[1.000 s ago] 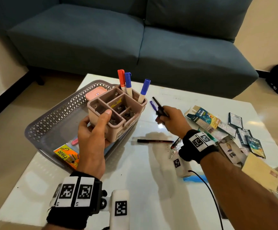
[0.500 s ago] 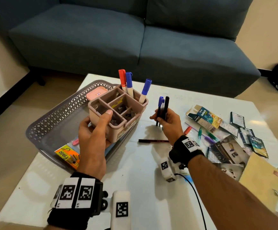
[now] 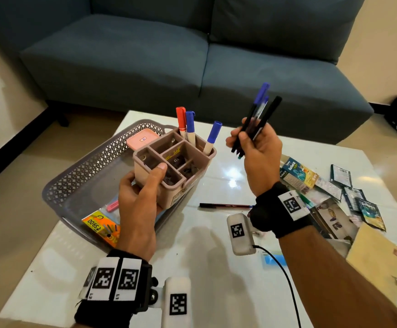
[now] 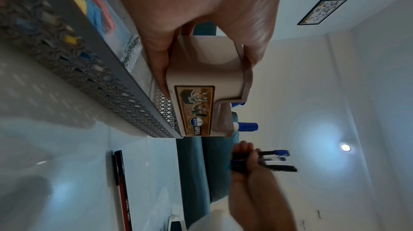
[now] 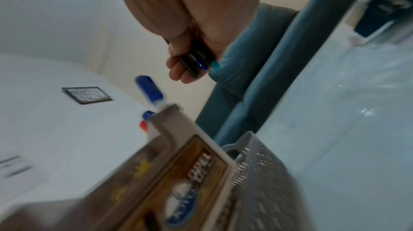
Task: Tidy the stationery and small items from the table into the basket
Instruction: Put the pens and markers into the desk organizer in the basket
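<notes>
Head view: the left hand (image 3: 140, 200) grips a beige compartmented desk organiser (image 3: 176, 166), thumb over its near rim, holding it above the right edge of the grey lattice basket (image 3: 93, 166). Three markers (image 3: 190, 129), one red-capped and two blue-capped, stand in the organiser's far compartment. The right hand (image 3: 259, 150) is raised just right of the organiser, fingers curled round a bundle of pens (image 3: 256, 119) that point up and away. A dark pen (image 3: 225, 205) lies on the white table (image 3: 204, 268) between the two forearms. Sachets and a small carton (image 3: 298, 172) are scattered at the table's right side.

Left wrist view: the fingers (image 4: 156, 54) and thumb clamp the organiser's walls; its brown label (image 4: 196, 111) faces the camera, beside the basket's wall. The right hand shows beyond, holding the pens.

Right wrist view: blurred, but the fingers (image 5: 178, 68) wrap dark and blue pen ends, close above the organiser's markers.
</notes>
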